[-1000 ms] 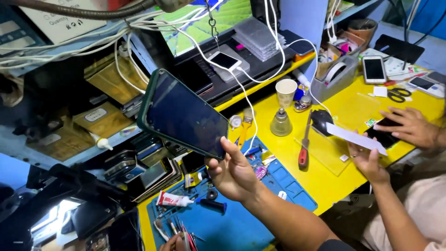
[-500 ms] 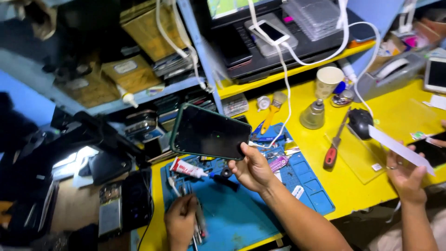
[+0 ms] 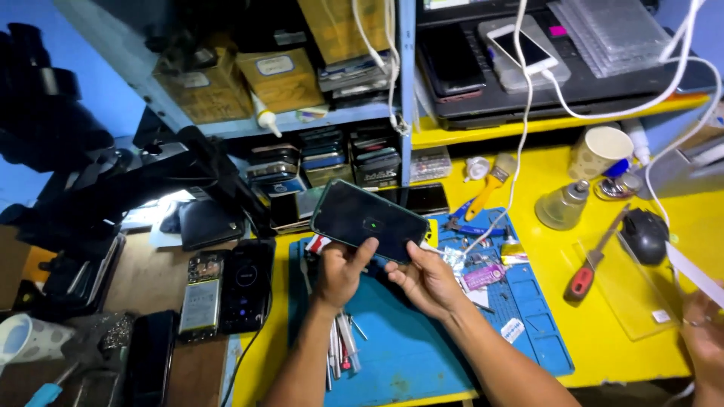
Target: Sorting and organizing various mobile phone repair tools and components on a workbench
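A dark smartphone (image 3: 368,221) is held flat above a blue work mat (image 3: 422,347), its dark face up. My left hand (image 3: 338,273) grips its near left edge with thumb on top. My right hand (image 3: 424,277) holds its near right edge. Several metal tweezers and tools (image 3: 341,345) lie on the mat under my left wrist. Small parts and a pink packet (image 3: 481,276) lie on the mat to the right.
Another person's hand (image 3: 705,332) holds a white strip (image 3: 694,274) at the far right. A red-handled screwdriver (image 3: 592,264), black mouse (image 3: 645,234), glass bottle (image 3: 561,208) and paper cup (image 3: 599,151) are on the yellow bench. Opened phones (image 3: 226,286) and a microscope arm (image 3: 128,181) are at left.
The phone has come down from raised to flat over the mat. My left hand has lifted off the tools and taken hold of the phone beside my right hand.
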